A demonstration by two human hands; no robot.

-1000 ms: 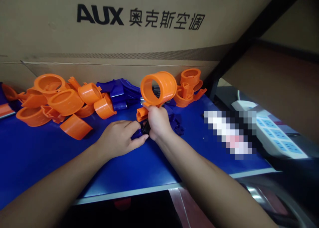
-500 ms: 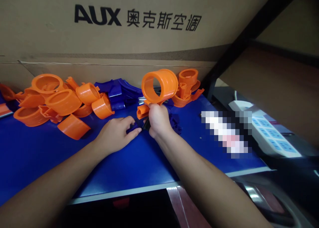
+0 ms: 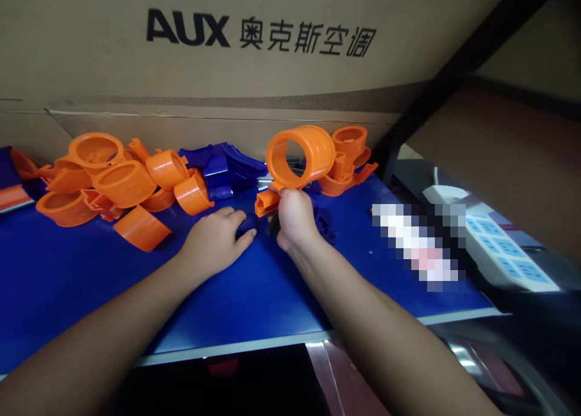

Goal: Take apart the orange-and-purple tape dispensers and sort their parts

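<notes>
My right hand (image 3: 296, 219) is closed around the handle end of an orange tape dispenser frame (image 3: 324, 152), its wide ring standing up above my fist. A short orange channel-shaped arm (image 3: 267, 201) sticks out to the left of the fist. Below it shows a black piece (image 3: 273, 225), mostly hidden by the hand. Close on the left, my left hand (image 3: 215, 237) has thumb and fingers curled about a small dark blue plastic piece (image 3: 247, 224), low over the table. Several more dark blue pieces (image 3: 325, 222) lie just right of my right wrist.
Several orange ring frames (image 3: 124, 184) are heaped at the back left, beside larger blue plastic parts (image 3: 222, 168). More orange frames (image 3: 349, 138) stand at the back right. A cardboard box (image 3: 113, 52) walls the blue table (image 3: 218, 313). A white power strip (image 3: 503, 246) lies at right.
My left hand's thumb and fingers have opened slightly around the dark blue piece, which shows more. The hands are a little farther apart. The whole view has shifted slightly.
</notes>
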